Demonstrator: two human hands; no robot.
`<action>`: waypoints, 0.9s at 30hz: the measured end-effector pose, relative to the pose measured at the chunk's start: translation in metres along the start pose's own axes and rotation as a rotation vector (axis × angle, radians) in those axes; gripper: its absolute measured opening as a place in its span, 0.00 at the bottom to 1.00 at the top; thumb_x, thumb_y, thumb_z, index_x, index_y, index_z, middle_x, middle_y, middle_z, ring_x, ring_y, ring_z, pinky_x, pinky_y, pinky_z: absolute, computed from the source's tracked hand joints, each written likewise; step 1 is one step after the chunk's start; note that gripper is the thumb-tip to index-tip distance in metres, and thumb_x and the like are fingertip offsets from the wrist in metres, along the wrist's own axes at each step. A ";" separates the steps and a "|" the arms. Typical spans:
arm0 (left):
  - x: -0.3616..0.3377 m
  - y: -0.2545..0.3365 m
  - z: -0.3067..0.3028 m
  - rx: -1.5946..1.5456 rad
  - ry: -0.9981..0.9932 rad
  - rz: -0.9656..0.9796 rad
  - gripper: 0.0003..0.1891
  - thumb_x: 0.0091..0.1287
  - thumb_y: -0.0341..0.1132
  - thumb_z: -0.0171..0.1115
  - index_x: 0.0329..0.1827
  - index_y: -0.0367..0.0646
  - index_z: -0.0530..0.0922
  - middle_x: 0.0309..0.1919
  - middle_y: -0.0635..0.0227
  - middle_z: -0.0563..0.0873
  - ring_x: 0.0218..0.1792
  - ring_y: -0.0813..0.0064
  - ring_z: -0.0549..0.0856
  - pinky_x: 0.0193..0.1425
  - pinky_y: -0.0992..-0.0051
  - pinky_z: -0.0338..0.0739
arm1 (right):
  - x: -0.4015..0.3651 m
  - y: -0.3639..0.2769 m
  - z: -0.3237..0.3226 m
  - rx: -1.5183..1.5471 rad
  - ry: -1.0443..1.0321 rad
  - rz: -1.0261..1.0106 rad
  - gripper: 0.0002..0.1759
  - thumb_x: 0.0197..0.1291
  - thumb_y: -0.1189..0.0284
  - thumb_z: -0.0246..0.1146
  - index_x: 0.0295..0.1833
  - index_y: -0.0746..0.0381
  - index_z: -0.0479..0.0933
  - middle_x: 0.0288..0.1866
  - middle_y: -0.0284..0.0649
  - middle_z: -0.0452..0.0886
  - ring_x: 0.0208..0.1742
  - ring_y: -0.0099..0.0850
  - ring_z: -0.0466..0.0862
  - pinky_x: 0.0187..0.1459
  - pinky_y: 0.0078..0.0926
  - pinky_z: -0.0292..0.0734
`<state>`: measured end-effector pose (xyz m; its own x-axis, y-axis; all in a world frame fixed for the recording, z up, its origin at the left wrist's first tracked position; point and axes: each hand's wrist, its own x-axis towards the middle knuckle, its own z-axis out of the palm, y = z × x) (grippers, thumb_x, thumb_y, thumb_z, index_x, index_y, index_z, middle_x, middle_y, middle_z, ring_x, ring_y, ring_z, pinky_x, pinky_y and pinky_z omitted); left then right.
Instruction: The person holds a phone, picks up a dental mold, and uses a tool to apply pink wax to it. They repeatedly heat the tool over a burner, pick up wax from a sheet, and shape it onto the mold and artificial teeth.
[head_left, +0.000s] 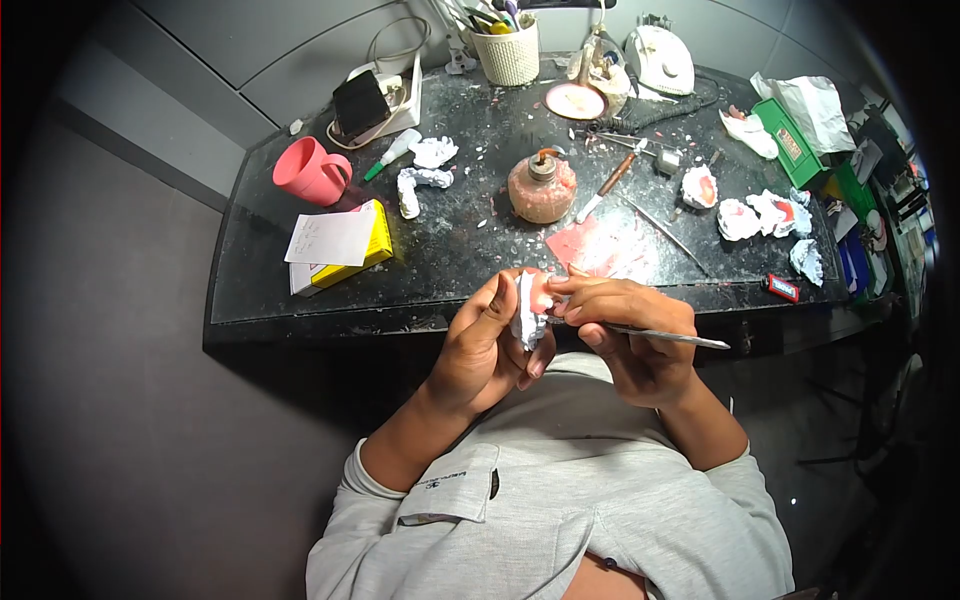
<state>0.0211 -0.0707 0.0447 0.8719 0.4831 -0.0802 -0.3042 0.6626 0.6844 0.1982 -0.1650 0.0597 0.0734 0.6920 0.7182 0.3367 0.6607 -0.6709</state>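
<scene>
the black table (430,285) is scattered with pale and pink crumbs; just beyond its near edge, the white cast (527,325) with its pink layer (541,291) is held up in front of the shirt (600,480); it is pinched by the left hand (478,345), with the thumb laid along one side and the fingers curled beneath; by the right hand (640,325), bent and partly closed, a slim metal tool (672,337) is gripped among the fingers, its flat end jutting out to the right, and the pink layer is met by its fingertips; whether it is also touched by the tool's other end cannot be told; on the table's left part, a yellow box (376,243) is partly covered by a written note (330,238), with a pink mug (308,172) set behind; at the middle, a round burner (542,188) is seen near a pink sheet (590,245); farther right, a small red packet (783,288) is seen near the edge.
</scene>
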 end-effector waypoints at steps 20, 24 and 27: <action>0.000 -0.008 -0.008 -0.338 -0.044 -0.202 0.29 0.85 0.56 0.35 0.54 0.40 0.77 0.39 0.60 0.86 0.12 0.78 0.74 0.12 0.82 0.67 | -0.005 0.013 0.003 0.170 0.017 0.102 0.05 0.68 0.80 0.65 0.46 0.69 0.85 0.43 0.44 0.90 0.60 0.50 0.87 0.72 0.57 0.69; 0.000 -0.008 -0.008 -0.349 -0.068 -0.234 0.29 0.85 0.56 0.32 0.57 0.40 0.75 0.39 0.60 0.86 0.10 0.78 0.73 0.10 0.82 0.66 | -0.010 0.016 0.007 0.233 0.037 0.129 0.05 0.69 0.79 0.64 0.45 0.69 0.85 0.43 0.44 0.90 0.61 0.49 0.87 0.73 0.57 0.67; 0.001 -0.011 -0.011 -0.329 -0.197 -0.230 0.30 0.85 0.57 0.31 0.59 0.40 0.74 0.40 0.60 0.85 0.09 0.78 0.72 0.09 0.81 0.64 | -0.012 0.015 0.009 0.249 0.051 0.154 0.06 0.70 0.79 0.64 0.46 0.69 0.85 0.43 0.44 0.90 0.61 0.49 0.86 0.73 0.58 0.67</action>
<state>0.0206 -0.0713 0.0291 0.9779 0.2049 -0.0420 -0.1720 0.9022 0.3956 0.1941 -0.1604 0.0392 0.1553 0.7780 0.6088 0.0781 0.6047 -0.7926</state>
